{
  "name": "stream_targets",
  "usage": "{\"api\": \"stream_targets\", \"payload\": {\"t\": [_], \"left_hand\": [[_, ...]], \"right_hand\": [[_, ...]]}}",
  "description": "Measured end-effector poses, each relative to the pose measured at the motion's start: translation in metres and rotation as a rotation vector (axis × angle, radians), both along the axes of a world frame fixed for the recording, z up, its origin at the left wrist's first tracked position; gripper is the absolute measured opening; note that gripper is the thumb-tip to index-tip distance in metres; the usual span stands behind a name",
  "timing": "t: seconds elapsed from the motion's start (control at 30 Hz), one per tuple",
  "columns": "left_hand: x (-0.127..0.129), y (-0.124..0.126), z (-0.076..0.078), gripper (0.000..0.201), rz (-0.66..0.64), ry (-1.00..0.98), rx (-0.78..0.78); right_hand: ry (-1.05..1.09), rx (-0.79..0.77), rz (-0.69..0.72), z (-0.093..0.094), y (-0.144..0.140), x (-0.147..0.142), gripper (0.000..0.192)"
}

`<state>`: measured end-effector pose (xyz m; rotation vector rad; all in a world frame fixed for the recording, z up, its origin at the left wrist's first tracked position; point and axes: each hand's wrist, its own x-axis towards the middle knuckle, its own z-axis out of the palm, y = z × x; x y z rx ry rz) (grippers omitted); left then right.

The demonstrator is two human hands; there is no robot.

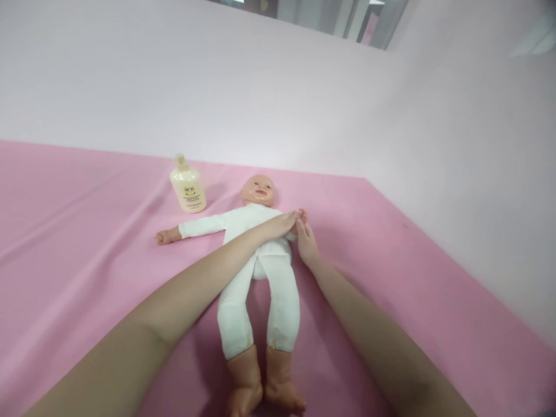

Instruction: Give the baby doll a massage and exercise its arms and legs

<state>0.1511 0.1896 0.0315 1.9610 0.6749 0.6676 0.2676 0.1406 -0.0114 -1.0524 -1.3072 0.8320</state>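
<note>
A baby doll (pixel 243 220) in a white cloth body lies on its back, head away from me and feet towards me. My left hand (pixel 283 223) reaches across the doll's chest to its small hand (pixel 303 215) on the right side, fingers closed on it. From the right, my right hand (pixel 306 240) meets it there, with its thumb and fingers also closed about the doll's hand. My hands partly cover the doll's forearm and hand. The doll's other arm (pixel 202 226) stretches out to the left.
A pale yellow pump bottle (pixel 189 190) stands left of the doll's head. Beneath everything lies a pink sheet (pixel 87 231) with creases on the left. A white wall (pixel 174 87) rises behind it and along the right, with a window (pixel 325 17) at the top.
</note>
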Motion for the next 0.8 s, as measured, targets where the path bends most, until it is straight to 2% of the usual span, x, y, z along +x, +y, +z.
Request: {"api": "stream_targets", "payload": {"t": [0.27, 0.8], "left_hand": [[0.0, -0.0026, 0.0043, 0.052, 0.022, 0.019, -0.014], [-0.0001, 0.0002, 0.0009, 0.052, 0.014, 0.002, -0.037]], "right_hand": [[-0.005, -0.008, -0.009, 0.0003, -0.0003, -0.0001, 0.066], [-0.011, -0.001, -0.001, -0.0035, 0.0025, 0.0021, 0.062]]}}
